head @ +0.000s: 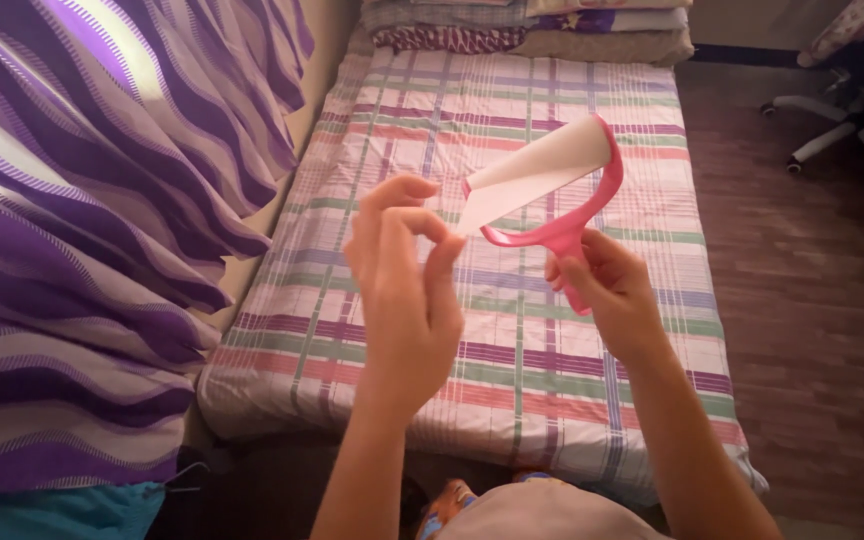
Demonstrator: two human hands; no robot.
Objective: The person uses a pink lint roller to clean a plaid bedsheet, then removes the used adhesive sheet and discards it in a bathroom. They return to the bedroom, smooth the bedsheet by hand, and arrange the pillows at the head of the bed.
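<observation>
Below my hands stretches the bed, its plaid sheet bare; folded blankets sit stacked at its far end.
</observation>
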